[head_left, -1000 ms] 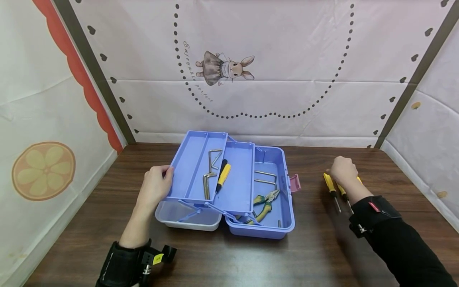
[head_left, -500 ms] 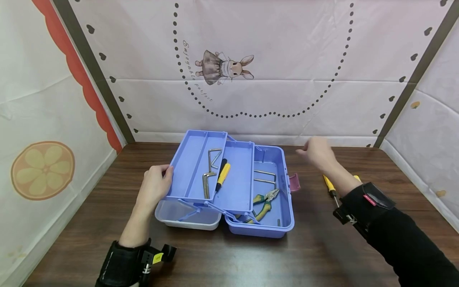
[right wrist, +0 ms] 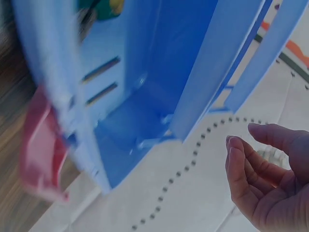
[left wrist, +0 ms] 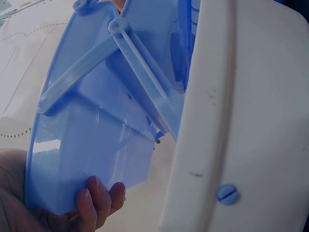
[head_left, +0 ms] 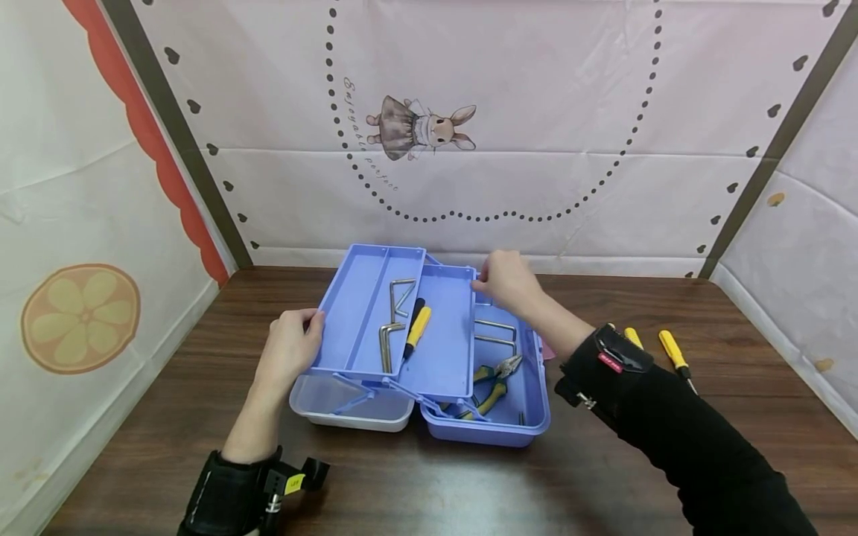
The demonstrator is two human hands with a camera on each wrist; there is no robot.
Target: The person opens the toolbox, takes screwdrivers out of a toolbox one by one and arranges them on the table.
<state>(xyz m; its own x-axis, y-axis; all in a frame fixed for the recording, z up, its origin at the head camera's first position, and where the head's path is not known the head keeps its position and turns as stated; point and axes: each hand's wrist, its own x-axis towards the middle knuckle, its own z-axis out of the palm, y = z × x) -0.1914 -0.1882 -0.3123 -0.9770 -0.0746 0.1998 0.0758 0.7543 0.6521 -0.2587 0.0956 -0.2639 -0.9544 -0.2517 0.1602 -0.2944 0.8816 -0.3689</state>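
A blue toolbox [head_left: 536,406] stands on the table with its two trays fanned out to the left. My left hand [head_left: 291,342] grips the left side of the upper tray [head_left: 358,298], fingers curled under it in the left wrist view. My right hand [head_left: 508,284] is at the back right corner of the lower tray [head_left: 450,298]. In the right wrist view its thumb and bent fingers stand apart, with nothing between them. L-shaped hex keys [head_left: 386,346] lie in the upper tray, and a yellow-and-black screwdriver [head_left: 418,329] lies beside them. Green-handled pliers [head_left: 494,394] rest in the box bottom.
Yellow-handled screwdrivers [head_left: 672,348] lie on the table at the right, partly behind my right forearm. The frosted lid [head_left: 351,417] sits below the trays on the left. A pink latch [right wrist: 41,150] sticks out from the box's right side. Printed fabric walls surround the table [head_left: 469,491].
My right hand has left the screwdrivers on the right and moved left to the lower tray's back corner. My left hand keeps its grip on the upper tray.
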